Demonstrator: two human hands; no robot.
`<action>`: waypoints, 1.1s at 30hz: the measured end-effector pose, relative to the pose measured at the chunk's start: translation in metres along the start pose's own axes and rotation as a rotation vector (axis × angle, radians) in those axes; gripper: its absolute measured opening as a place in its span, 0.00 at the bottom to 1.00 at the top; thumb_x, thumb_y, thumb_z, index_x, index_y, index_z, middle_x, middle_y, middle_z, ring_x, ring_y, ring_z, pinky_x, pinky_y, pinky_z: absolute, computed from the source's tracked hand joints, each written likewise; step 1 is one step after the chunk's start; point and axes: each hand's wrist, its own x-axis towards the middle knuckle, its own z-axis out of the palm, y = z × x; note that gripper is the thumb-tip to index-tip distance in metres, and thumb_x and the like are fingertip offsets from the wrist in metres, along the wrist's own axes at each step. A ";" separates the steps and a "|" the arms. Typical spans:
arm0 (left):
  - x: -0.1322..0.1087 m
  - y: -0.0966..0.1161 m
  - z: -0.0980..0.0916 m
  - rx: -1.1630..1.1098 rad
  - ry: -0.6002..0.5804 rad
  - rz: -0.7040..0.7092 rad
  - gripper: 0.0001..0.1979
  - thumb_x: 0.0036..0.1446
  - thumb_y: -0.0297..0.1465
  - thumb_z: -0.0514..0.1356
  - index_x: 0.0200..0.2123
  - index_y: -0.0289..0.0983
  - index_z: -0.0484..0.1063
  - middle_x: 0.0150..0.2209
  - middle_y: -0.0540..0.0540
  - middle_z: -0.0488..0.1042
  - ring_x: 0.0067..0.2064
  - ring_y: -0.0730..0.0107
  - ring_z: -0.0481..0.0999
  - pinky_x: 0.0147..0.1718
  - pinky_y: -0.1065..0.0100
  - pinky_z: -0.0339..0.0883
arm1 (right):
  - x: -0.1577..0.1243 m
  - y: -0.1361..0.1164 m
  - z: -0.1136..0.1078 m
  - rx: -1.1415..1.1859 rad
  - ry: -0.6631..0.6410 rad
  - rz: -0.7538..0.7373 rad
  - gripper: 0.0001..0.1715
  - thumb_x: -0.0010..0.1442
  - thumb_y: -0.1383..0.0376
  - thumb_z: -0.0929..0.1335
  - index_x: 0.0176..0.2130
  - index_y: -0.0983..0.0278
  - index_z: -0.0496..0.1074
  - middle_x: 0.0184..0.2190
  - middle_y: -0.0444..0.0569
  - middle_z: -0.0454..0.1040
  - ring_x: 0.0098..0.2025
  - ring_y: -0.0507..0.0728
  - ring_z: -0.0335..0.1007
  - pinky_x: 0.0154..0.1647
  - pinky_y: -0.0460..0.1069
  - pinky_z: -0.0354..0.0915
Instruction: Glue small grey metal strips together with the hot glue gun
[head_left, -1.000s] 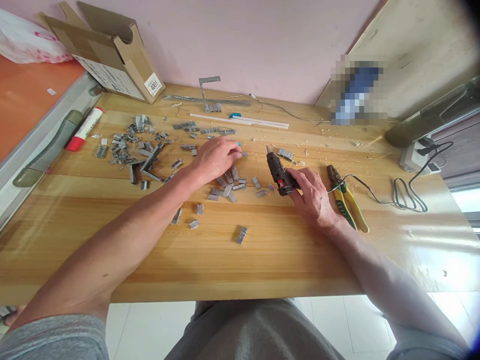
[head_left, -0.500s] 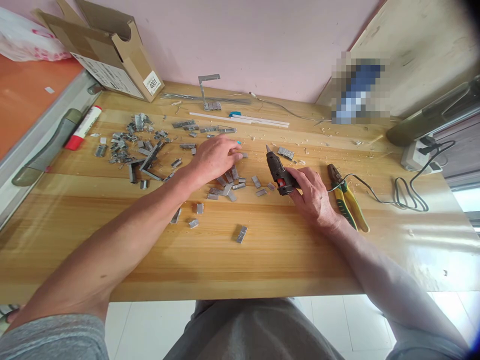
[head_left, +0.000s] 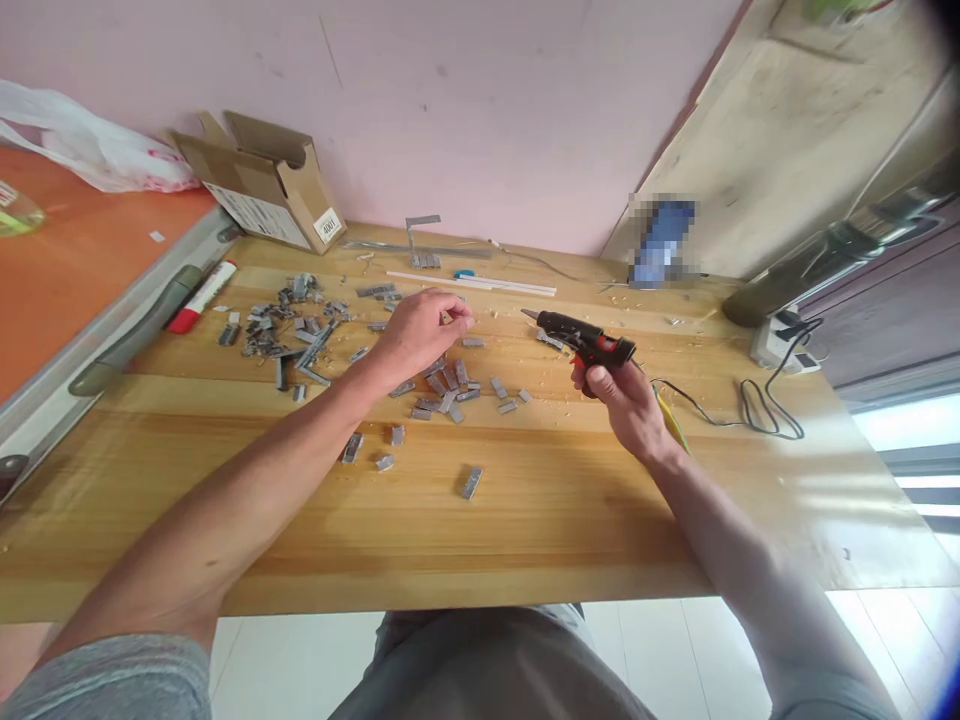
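Lifted from the table [head_left: 525,520] since the earlier frames, the glue gun [head_left: 585,342] is now held level above it, its nozzle pointed left. Its handle is wrapped by the closed fingers of the right hand [head_left: 622,395], just beneath the body. Farther left, the left hand [head_left: 412,335] is kept over scattered metal clips [head_left: 446,385], fingertips pressed together; whether anything is pinched cannot be told.
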 end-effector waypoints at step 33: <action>-0.153 -0.021 -0.028 0.019 0.265 0.370 0.04 0.72 0.28 0.65 0.44 0.44 0.78 0.39 0.54 0.84 0.37 0.72 0.84 0.45 0.70 0.76 | 0.005 -0.009 -0.087 -0.271 0.012 0.265 0.23 0.65 0.44 0.73 0.37 0.60 0.77 0.28 0.44 0.77 0.32 0.56 0.71 0.35 0.51 0.64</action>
